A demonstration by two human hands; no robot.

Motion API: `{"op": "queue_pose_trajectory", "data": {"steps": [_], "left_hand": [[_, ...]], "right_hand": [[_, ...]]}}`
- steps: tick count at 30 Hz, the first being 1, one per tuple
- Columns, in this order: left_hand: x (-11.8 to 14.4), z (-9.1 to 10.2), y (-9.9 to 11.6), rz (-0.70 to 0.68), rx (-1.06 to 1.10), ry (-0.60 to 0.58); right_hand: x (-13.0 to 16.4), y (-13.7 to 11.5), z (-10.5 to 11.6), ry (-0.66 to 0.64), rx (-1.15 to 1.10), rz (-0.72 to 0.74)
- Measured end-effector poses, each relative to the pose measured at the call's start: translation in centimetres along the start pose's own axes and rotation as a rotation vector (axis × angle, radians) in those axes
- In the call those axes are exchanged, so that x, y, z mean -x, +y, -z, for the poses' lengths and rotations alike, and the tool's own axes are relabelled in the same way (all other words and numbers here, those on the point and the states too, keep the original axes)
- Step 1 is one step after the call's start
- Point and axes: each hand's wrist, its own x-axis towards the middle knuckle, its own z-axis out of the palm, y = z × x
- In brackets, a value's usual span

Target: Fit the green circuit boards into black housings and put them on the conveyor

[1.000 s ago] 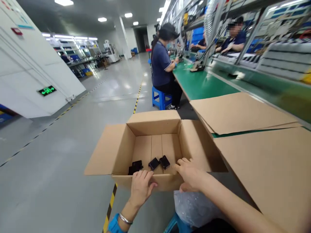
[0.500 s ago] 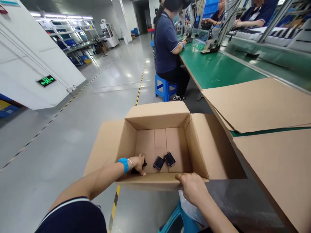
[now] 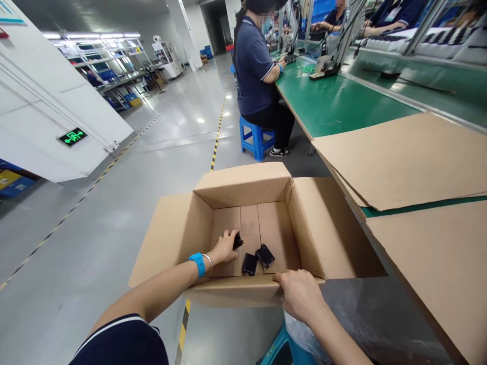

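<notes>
An open cardboard box (image 3: 251, 296) stands before me with its flaps folded out. Inside it, my left hand (image 3: 224, 247), with a blue band at the wrist, is closed around a small black rectangular part (image 3: 238, 241), partly hidden by the fingers. Two similar parts lie on the box floor: a black part (image 3: 249, 264) near the front wall and another black part (image 3: 265, 256) just to its right, the two almost touching. My right hand (image 3: 300, 294) grips the front edge of the box near its right corner, fingers curled over the rim.
Flat cardboard sheets (image 3: 403, 162) lie on the green workbench (image 3: 342, 106) at the right. A co-worker (image 3: 254, 66) sits on a blue stool (image 3: 256, 142) beyond the box. Below my right hand are a blue stool (image 3: 281, 350) and clear plastic. Striped tape (image 3: 182, 329) marks the floor.
My left hand has moved away from the box's front left corner toward its middle, bringing the black part with it. My right hand stays on the rim.
</notes>
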Motion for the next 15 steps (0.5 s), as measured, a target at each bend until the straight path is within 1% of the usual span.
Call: {"op": "queue_pose_trajectory", "data": {"steps": [2,4,7,9,12,15], "left_hand": [[-0.6,0.3,1.2,-0.084,0.015,0.047],[-1.0,0.4,2.5,-0.200,0.015,0.052],[-1.5,0.1,4.0,-0.384,-0.028,-0.005],[-2.0,-0.3,4.8,-0.476,-0.075,-0.060],[-3.0,-0.9,5.7,-0.557,-0.153,-0.131],[-4.2,-0.9,6.0,-0.583,-0.213,-0.174]], "right_hand": [[-0.3,-0.1,0.2,-0.005,0.007,-0.002],[-0.6,-0.1,0.4,-0.010,0.012,-0.003],[-1.1,-0.1,0.8,-0.014,0.017,-0.008],[-1.4,0.1,1.0,-0.013,0.018,-0.007],[-1.8,0.4,1.2,-0.014,0.012,0.002],[-2.1,0.7,1.3,-0.013,0.005,0.009]]}}
